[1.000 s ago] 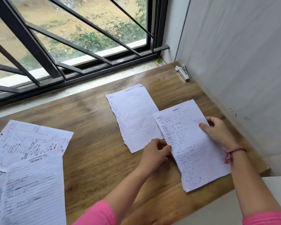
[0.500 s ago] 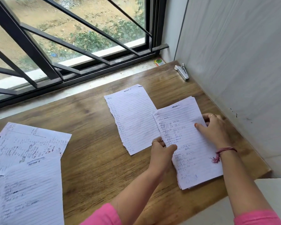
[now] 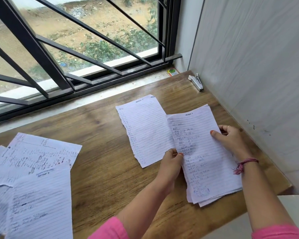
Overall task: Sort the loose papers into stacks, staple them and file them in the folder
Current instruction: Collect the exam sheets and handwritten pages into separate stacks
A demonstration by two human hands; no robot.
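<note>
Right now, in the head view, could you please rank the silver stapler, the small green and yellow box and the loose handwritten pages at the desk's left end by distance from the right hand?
1. Silver stapler, beyond the right hand, against the wall.
2. Small green and yellow box, on the window ledge in the corner.
3. Loose handwritten pages, across the desk at its left end.

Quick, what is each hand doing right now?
Left hand: closed, pinching the left edge of the paper stack.
Right hand: closed, gripping the same stack's right edge, thumb on top.
</note>
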